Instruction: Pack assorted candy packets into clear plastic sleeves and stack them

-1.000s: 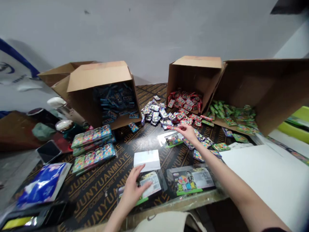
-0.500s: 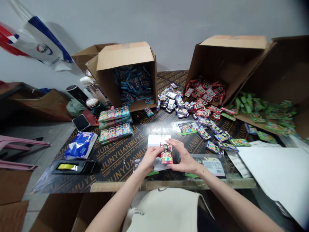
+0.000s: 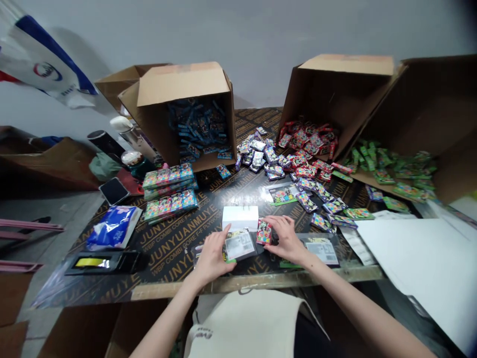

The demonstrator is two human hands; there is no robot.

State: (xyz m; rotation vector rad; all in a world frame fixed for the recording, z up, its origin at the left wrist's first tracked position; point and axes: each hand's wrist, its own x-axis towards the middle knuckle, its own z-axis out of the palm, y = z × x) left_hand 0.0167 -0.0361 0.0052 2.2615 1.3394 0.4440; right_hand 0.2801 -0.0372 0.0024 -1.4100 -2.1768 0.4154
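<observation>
A small red patterned packet [image 3: 264, 232] is gripped at its edge between the thumb and fingers of my right hand [image 3: 286, 239], just right of a white box [image 3: 240, 218]. My left hand [image 3: 213, 252] is open, its fingers apart, at the left edge of a clear plastic bag with a printed label [image 3: 239, 245]. The bag lies in front of the white box, and my fingers cover its left part. Under my right wrist lies another labelled plastic bag [image 3: 322, 251].
Cartons lying on their sides hold blue packets [image 3: 203, 127], red packets [image 3: 311, 139] and green packets [image 3: 383, 164]. Loose purple packets [image 3: 307, 201] are scattered before them. At left are wrapped stacks [image 3: 169, 201], a blue pouch [image 3: 114, 227] and a tape dispenser [image 3: 100, 262].
My left hand has let go of the red packet and come down to the labelled bag. My right hand keeps the packet, now right of the white box. The whole view has shifted slightly.
</observation>
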